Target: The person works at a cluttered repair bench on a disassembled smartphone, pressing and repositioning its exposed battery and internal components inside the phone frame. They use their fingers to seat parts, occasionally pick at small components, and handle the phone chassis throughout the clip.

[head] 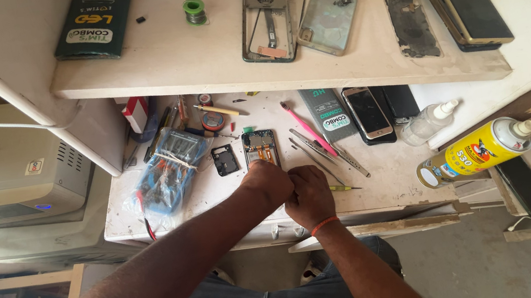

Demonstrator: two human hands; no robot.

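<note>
Bare metal and amber flex cable show inside the opened phone (260, 148), lying flat on the bench (392, 177) just beyond your knuckles.

- Left hand (268, 183): curled at the phone's near end, covering it. Grip looks closed, but what it pinches, if anything, is hidden.
- Right hand (310, 194): pressed against the left, fingers folded under, orange band at the wrist. Grip closed; contents cannot be told.
- Step in hand, by judgement: fine work at the phone's lower edge, both hands bracing each other. The next move would call for a steady, small motion and a light touch on thin parts.
- Black square part (224, 160): flat, matte, just left of the phone.
- Tweezers (331, 152): slim steel, lying right of the phone, beside a pink tool (309, 129).
- Multimeter (169, 168): blue, wrapped in crinkled clear plastic, further left.
- Spray can (474, 151): yellow cylinder on its side, far right; a clear bottle (429, 122) stands near it.
- Shelf (199, 62) above: dusty, pale, carrying a stripped phone frame (266, 22) and a green solder spool (194, 10).
</note>
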